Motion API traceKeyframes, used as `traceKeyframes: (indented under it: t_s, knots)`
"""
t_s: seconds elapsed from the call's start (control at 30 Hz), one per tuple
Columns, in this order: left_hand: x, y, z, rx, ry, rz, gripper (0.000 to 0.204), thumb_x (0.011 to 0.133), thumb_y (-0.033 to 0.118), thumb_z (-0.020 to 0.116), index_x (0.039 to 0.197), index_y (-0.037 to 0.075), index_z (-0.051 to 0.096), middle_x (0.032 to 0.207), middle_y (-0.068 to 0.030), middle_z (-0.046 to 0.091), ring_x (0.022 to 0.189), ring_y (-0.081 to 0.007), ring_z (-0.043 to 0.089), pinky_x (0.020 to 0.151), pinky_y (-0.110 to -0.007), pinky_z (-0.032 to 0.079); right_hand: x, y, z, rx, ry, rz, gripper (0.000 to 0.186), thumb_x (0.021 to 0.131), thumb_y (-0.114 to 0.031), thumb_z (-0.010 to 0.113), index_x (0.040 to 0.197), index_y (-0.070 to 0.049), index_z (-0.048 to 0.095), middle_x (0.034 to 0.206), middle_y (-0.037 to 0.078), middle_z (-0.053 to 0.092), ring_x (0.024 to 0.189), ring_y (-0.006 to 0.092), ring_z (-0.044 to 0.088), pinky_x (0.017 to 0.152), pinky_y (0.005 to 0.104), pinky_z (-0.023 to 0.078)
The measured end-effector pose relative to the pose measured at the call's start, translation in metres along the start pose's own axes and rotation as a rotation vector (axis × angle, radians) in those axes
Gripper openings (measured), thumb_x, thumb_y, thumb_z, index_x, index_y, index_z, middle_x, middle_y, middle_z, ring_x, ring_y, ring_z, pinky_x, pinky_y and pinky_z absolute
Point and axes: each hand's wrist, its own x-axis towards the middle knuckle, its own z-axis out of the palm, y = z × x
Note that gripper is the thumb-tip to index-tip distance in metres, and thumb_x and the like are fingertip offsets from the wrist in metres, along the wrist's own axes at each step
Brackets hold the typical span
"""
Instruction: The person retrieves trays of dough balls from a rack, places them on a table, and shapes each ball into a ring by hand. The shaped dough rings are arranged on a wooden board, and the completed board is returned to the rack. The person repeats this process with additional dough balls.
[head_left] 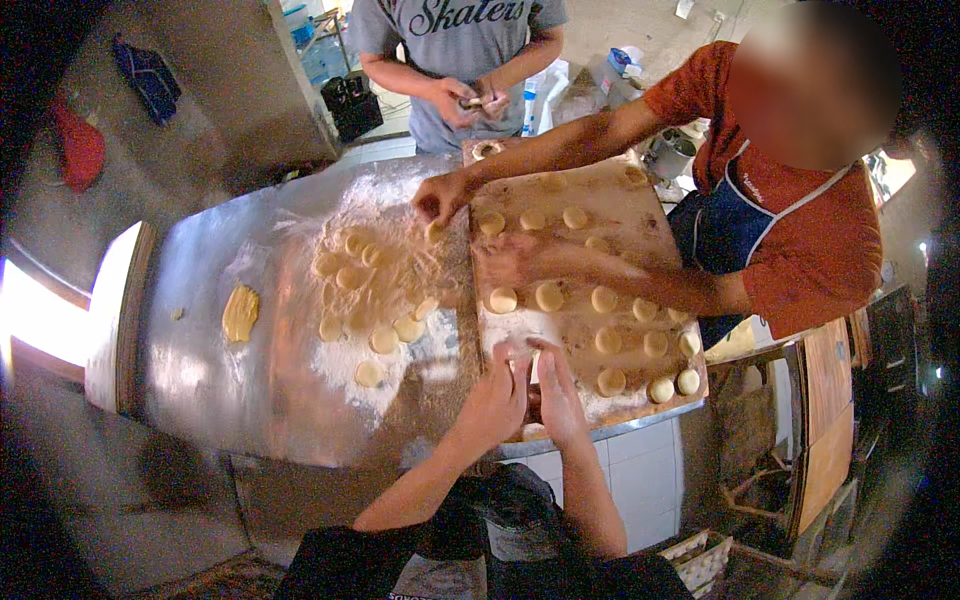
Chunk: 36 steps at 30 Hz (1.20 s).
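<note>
At lower centre, the left hand (502, 395) and right hand (560, 398) meet at what looks like a mostly hidden dough piece (534, 368); whether their fingers clamp it, I cannot tell. Uneven pressure could tear it; the co-worker's low arm (640, 275) could knock nearby dough rounds (604, 299).

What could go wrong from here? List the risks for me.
The co-worker's forearm crosses the board just beyond the person's hands, so they might bump. The dough piece at the board's near right corner sits close to the edge and could slip off.
</note>
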Motion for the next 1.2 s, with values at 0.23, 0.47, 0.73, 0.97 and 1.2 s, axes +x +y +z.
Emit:
traceKeyframes:
  t_s: [0.23,0.47,0.73,0.97,1.2]
  knots:
    - [0.012,-0.026,-0.015,0.489,0.137,0.065,0.069,0.096,0.041,0.059,0.146,0.002,0.031,0.130,-0.0367,0.045,0.123,-0.0554,0.047,0.108,-0.065,0.032,-0.008,-0.003,-0.018,-0.902,0.206,-0.232,0.084,0.089,-0.038,0.071,0.152,-0.004,0.029,0.102,0.021,0.066,0.093,0.0362,0.064,0.086,0.0475,0.049]
    - [-0.011,-0.036,-0.002,0.415,-0.100,-0.022,0.081,0.080,0.032,0.072,0.143,0.001,0.032,0.131,-0.0354,0.046,0.118,-0.0552,0.050,0.099,-0.059,0.046,-0.012,-0.003,-0.008,-1.171,0.076,-0.053,0.085,0.089,-0.040,0.069,0.156,-0.016,0.023,0.114,0.023,0.058,0.106,0.0447,0.057,0.088,0.0595,0.043]
    - [0.085,-0.029,-0.039,0.484,0.102,0.149,0.065,0.089,0.020,0.065,0.144,0.005,0.034,0.124,-0.0321,0.052,0.111,-0.0501,0.056,0.092,-0.055,0.050,0.057,-0.004,-0.026,-0.970,0.254,-0.352,0.045,0.091,-0.024,0.064,0.132,-0.005,0.056,0.099,0.025,0.063,0.089,0.0430,0.062,0.082,0.0500,0.050]
    - [0.091,-0.057,-0.089,0.229,0.076,0.360,0.030,0.090,0.015,0.060,0.119,0.006,0.058,0.105,-0.0255,0.066,0.099,-0.0427,0.065,0.084,-0.048,0.054,0.130,-0.023,0.036,-0.964,0.144,-0.274,0.030,0.081,0.001,0.065,0.111,-0.002,0.059,0.094,0.021,0.069,0.089,0.0359,0.068,0.079,0.0412,0.053]
    - [0.071,-0.152,-0.261,0.683,0.139,0.110,0.033,0.085,0.012,0.067,0.116,0.006,0.059,0.107,-0.0223,0.062,0.098,-0.0420,0.063,0.079,-0.052,0.052,0.148,0.001,0.234,-0.937,-0.260,-0.487,0.025,0.083,-0.018,0.075,0.103,-0.005,0.066,0.103,0.017,0.071,0.096,0.0338,0.069,0.083,0.0394,0.054]
